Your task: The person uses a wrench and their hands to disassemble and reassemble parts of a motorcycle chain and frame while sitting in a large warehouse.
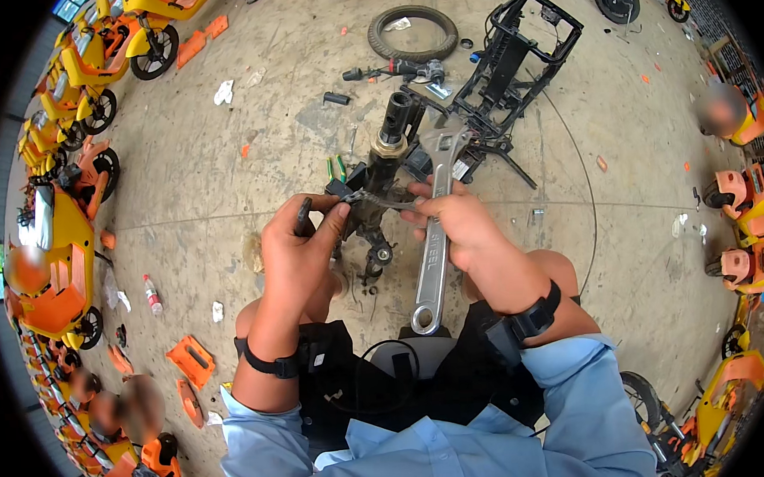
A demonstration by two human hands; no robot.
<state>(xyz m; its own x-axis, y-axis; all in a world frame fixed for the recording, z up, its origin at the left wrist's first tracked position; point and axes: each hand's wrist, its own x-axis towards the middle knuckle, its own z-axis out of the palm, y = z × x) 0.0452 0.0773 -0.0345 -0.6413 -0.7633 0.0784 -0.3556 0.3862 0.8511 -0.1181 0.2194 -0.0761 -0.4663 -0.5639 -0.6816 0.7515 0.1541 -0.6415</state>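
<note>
My right hand (455, 222) is wrapped round the shank of a large silver adjustable wrench (433, 266), its jaw end pointing away from me. Between my two hands runs a thin dark grey strip, seemingly a cable (387, 201); its far end reaches the fingers of my right hand. My left hand (300, 247) is closed, thumb and forefinger pinching the cable's other end beside a small black part. A black bar-like piece (303, 215) also shows among the left fingers. Just beyond the cable stands an upright metal fork assembly (386, 152) with a black tube on top.
A black scooter frame (511, 68) lies beyond the wrench. Farther off are a loose tyre (413, 33) and a red-black power tool (416, 68). Left on the floor are a bottle (152, 294) and an orange panel (191, 361). Yellow scooters (55, 264) line both sides.
</note>
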